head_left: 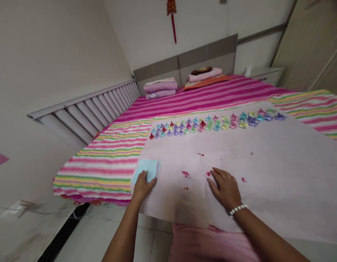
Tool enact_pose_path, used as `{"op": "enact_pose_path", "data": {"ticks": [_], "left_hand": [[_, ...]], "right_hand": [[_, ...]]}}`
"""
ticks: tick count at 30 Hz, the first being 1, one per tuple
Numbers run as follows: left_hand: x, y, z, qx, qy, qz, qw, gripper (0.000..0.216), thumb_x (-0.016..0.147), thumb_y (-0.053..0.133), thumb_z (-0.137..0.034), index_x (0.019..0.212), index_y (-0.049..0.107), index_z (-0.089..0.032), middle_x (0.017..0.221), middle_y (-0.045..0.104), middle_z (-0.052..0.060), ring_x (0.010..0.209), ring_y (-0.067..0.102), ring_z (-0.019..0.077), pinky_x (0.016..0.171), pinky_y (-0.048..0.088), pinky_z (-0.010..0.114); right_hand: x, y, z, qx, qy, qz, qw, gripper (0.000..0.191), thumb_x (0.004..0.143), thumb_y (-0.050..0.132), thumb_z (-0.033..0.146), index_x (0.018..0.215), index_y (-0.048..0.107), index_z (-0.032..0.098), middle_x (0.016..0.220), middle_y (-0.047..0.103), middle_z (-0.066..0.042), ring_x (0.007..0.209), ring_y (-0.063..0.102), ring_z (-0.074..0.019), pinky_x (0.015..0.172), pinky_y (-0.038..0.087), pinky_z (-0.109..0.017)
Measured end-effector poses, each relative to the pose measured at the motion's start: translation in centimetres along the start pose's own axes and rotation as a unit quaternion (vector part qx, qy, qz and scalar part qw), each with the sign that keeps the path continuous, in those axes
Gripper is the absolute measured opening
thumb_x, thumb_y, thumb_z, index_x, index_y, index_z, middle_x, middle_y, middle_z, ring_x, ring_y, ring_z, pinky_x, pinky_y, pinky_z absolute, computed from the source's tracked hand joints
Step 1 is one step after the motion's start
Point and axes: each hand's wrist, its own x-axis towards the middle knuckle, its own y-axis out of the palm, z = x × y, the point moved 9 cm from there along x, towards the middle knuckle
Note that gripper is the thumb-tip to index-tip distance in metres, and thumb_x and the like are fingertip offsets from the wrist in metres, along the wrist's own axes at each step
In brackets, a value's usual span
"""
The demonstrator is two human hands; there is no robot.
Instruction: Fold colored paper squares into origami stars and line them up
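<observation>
My left hand (143, 186) rests on the near edge of a stack of light blue square paper (147, 166), thumb and fingers apart. The stack lies at the left side of a large pale pink sheet (280, 174) spread over the bed. My right hand (225, 186) lies on the sheet with its fingers stretched out, beside a small red patch (207, 174). Whether these red patches are scraps, prints or tears, I cannot tell. Rows of small folded paper pieces (202, 124) in several colours stand along the sheet's far side.
The bed has a striped cover (103, 154) and a white slatted rail (103, 105) along its left. Folded lilac bedding (161, 87) and a pink pillow (205, 74) sit by the grey headboard (206, 54). A white nightstand (269, 75) is at the far right.
</observation>
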Motion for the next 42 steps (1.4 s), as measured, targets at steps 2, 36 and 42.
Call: {"op": "enact_pose_path", "data": {"ticks": [2,36,42], "left_hand": [[0.1,-0.4,0.2,-0.03,-0.003,0.002,1.0,0.057,0.066,0.065,-0.048,0.111,0.061,-0.013,0.128,0.058,0.018,0.123,0.049,0.0324,0.102,0.037,0.044],[-10.7,-8.1,-15.9,-0.103,0.42,-0.239,0.87,0.027,0.08,0.05,-0.007,0.098,0.065,-0.021,0.102,0.072,0.006,0.102,0.064,0.0208,0.089,0.047,0.037],[-15.8,-3.1,-20.9,-0.029,0.561,-0.192,0.805,0.027,0.08,0.049,-0.003,0.09,0.064,-0.023,0.095,0.075,0.002,0.107,0.063,0.0195,0.093,0.039,0.036]], "right_hand": [[0.0,0.1,0.0,0.001,0.003,0.003,1.0,0.03,0.086,0.049,0.035,0.104,0.065,0.016,0.11,0.066,-0.015,0.101,0.056,-0.03,0.082,0.044,-0.045],[0.7,-0.7,0.7,0.457,0.226,0.076,0.857,0.048,0.081,0.05,0.06,0.092,0.07,0.018,0.095,0.071,-0.014,0.086,0.065,-0.028,0.078,0.049,-0.046],[-0.2,-1.5,5.3,0.726,0.338,0.186,0.569,0.054,0.08,0.048,0.065,0.083,0.07,0.016,0.073,0.071,-0.008,0.066,0.067,-0.0213,0.061,0.052,-0.033]]}}
